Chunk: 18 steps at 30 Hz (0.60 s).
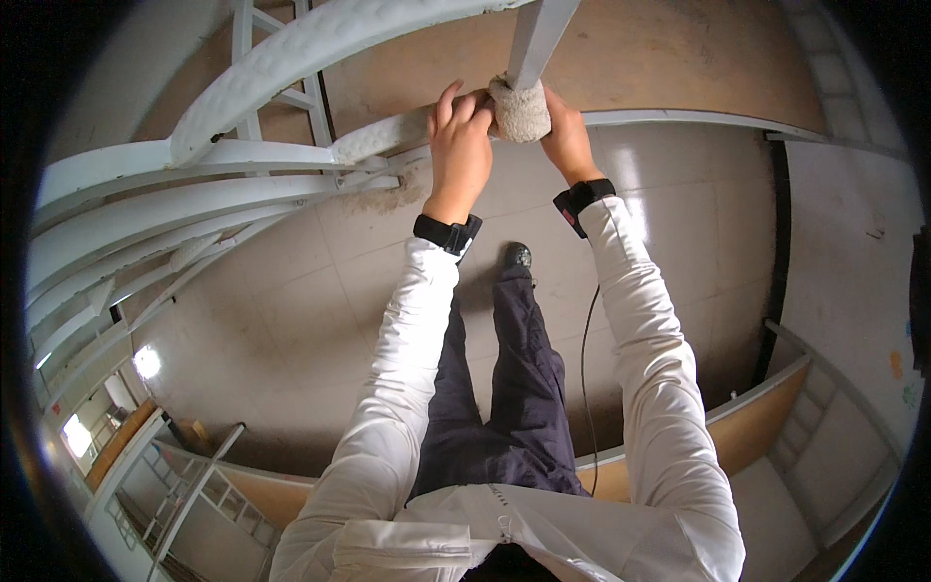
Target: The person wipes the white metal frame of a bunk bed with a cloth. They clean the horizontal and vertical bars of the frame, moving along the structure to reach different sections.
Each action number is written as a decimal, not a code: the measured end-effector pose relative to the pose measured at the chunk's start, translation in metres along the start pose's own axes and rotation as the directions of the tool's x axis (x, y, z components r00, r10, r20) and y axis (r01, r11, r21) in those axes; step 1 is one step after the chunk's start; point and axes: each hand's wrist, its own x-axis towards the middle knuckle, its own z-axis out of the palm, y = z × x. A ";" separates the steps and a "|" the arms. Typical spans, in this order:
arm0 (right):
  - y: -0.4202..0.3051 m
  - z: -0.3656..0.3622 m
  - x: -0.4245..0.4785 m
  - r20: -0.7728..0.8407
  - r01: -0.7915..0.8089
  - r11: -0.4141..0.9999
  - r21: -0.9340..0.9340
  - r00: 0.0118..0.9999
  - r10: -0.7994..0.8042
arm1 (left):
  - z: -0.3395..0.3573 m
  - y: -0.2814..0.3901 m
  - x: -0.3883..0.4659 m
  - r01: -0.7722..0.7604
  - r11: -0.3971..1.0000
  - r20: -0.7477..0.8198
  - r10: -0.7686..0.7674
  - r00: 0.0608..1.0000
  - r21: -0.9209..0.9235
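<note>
A beige terry cloth [521,110] is wrapped around a white metal post [540,44], where the post meets the side rail of a metal bunk bed. My left hand [462,149] is at the cloth's left side, its thumb side against the fabric and some fingers raised over the rail. From the right, my right hand [569,142] grips the same cloth; its fingertips are hidden behind the cloth and post. Both wrists wear black straps below white sleeves.
A brown bed board [676,65] lies beyond the rail. Curved white ladder bars [182,207] rise close on my left. Another bed frame with a board [764,385] stands behind me to the right. A black cable [585,364] hangs beside my leg over the tiled floor [291,313].
</note>
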 end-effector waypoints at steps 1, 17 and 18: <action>0.003 0.002 -0.001 0.006 -0.003 1.000 -0.011 1.000 0.003 | -0.002 0.003 -0.001 -0.004 1.000 -0.009 0.005 1.000 0.023; -0.011 0.014 -0.069 -0.104 -0.141 0.973 0.183 0.981 0.162 | 0.005 0.035 -0.082 0.239 0.920 0.087 -0.223 0.971 -0.310; -0.016 0.012 -0.065 -0.132 -0.127 0.978 0.168 0.980 0.150 | 0.004 0.039 -0.081 0.264 0.897 0.085 -0.250 0.965 -0.355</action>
